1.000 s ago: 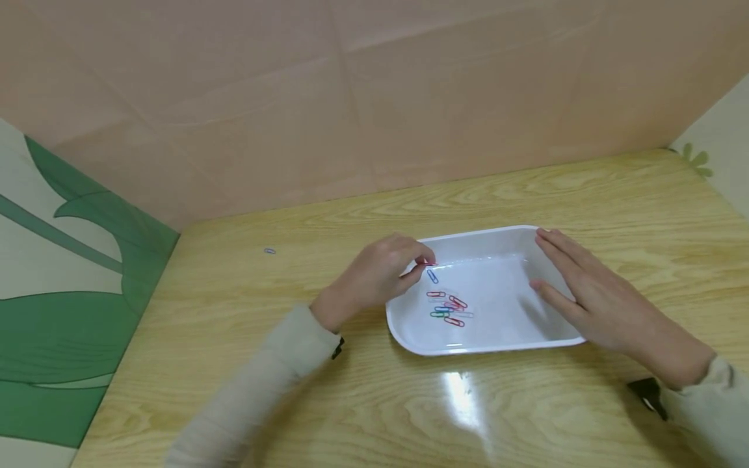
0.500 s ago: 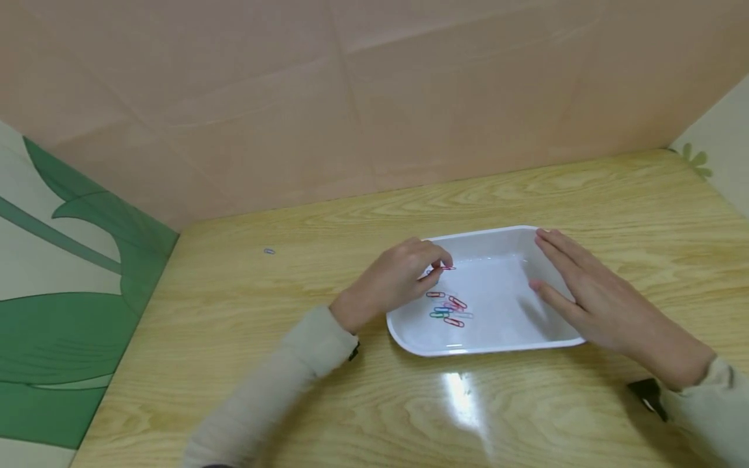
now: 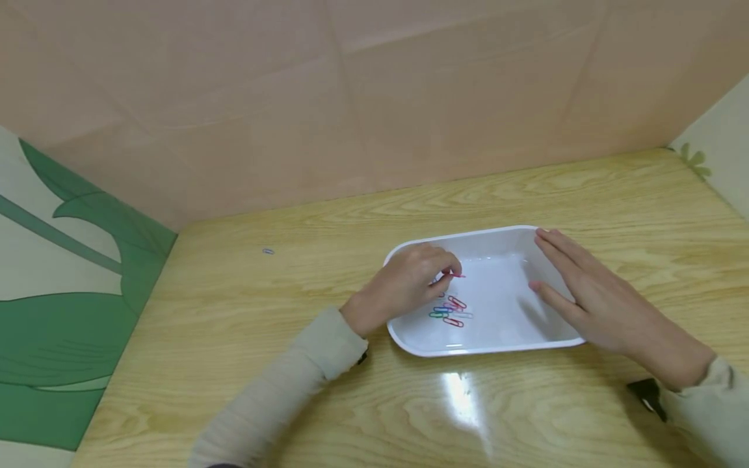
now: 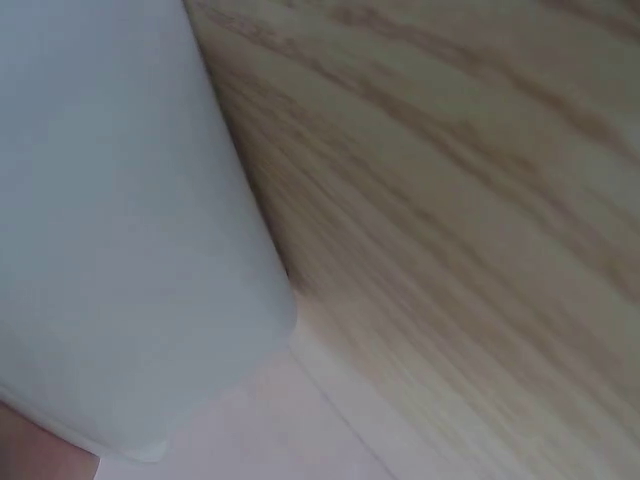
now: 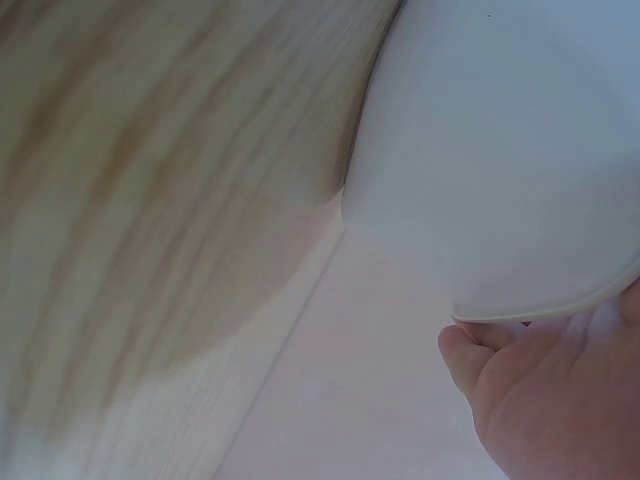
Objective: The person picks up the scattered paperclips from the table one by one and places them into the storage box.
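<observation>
My left hand (image 3: 412, 279) is over the left part of a white tray (image 3: 497, 244), pinching a pinkish-red paper clip (image 3: 459, 276) between thumb and forefinger. Just below that hand, several red, green, blue and pale paper clips (image 3: 454, 313) lie on the tray floor, partly covered by it. My right hand (image 3: 611, 312) rests on the tray's right rim with fingers straight and the thumb over the inside. The right wrist view shows the hand (image 5: 560, 400) against the rim. Only a sliver of hand appears at the lower left of the left wrist view, beside the tray wall (image 4: 130, 240).
One small bluish paper clip (image 3: 268, 251) lies on the wooden table (image 3: 292, 286), left of the tray. A pinkish sheet (image 3: 263, 97) rises behind the table. Panels with green leaf pictures (image 3: 52, 338) border the left side.
My left hand has moved right and slightly toward me over the tray, carrying the pinkish-red paper clip. It now covers the blue clip seen earlier there. The right hand stays put.
</observation>
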